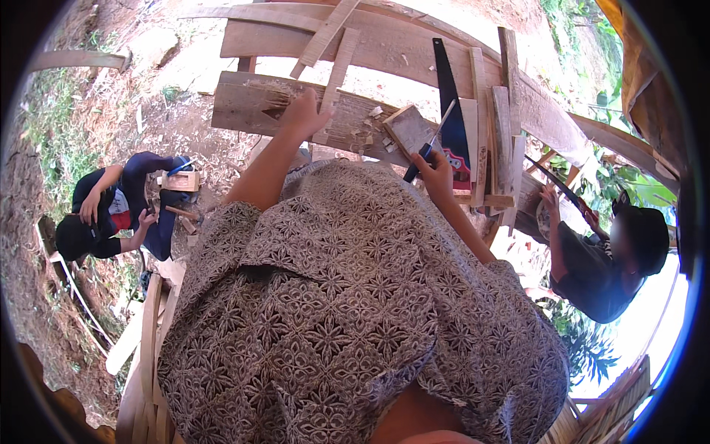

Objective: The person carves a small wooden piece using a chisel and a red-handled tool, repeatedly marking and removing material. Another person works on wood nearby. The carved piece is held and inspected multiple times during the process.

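Over the right of the plank worktop [244, 103], beside a wooden block [407, 130] and a dark-bladed saw [447, 92], the slim tool [426, 150] is best guided steadily, its tip kept clear of fingers. The right hand [436, 176] wraps around the tool's dark handle [412, 174]; the left hand [303, 115], loosely bent, lies by a wooden strip [342, 63], its grip impossible to tell.

One screwdriver-like tool [425, 152] and two co-workers [594, 270] are visible.
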Demonstrator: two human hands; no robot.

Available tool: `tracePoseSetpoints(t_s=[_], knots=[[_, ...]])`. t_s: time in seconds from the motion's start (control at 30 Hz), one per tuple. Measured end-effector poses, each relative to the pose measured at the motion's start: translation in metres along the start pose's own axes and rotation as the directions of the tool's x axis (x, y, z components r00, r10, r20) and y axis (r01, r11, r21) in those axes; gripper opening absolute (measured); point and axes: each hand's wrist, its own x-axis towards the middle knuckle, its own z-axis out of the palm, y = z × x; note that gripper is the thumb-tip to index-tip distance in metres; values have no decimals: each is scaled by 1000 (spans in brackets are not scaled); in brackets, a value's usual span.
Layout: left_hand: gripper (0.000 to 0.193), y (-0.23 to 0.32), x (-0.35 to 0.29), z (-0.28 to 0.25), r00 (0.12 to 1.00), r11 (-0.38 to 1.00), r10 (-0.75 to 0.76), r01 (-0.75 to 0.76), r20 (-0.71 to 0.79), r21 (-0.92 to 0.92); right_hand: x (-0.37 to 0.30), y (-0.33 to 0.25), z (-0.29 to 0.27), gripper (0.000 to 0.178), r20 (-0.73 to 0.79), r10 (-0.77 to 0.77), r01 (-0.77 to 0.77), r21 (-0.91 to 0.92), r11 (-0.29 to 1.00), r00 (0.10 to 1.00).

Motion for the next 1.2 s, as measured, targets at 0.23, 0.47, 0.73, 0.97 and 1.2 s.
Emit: tracePoseSetpoints(t_s=[0.23, 0.47, 0.73, 0.97, 1.2], knots=[[51, 3, -21, 32, 953, 989, -144, 150, -265, 6, 27, -8, -57, 44, -59, -176, 169, -103, 980, 983], [34, 14, -53, 75, 984, 699, -171, 157, 50, -697, 130, -14, -121, 44, -226, -446, 356, -347, 868, 866], [20, 45, -98, 113, 951, 147, -296, 137, 89, -980, 220, -18, -127, 40, -122, -582, 379, -649, 659, 804], [28, 62, -113, 121, 950, 219, -290, 181, 113, -959, 217, -10, -118, 42, -138, -590, 356, -681, 640, 796], [36, 67, -118, 105, 962, 281, -212, 226, 170, -933, 158, -20, -107, 33, -177, -662, 541, -445, 714, 728]])
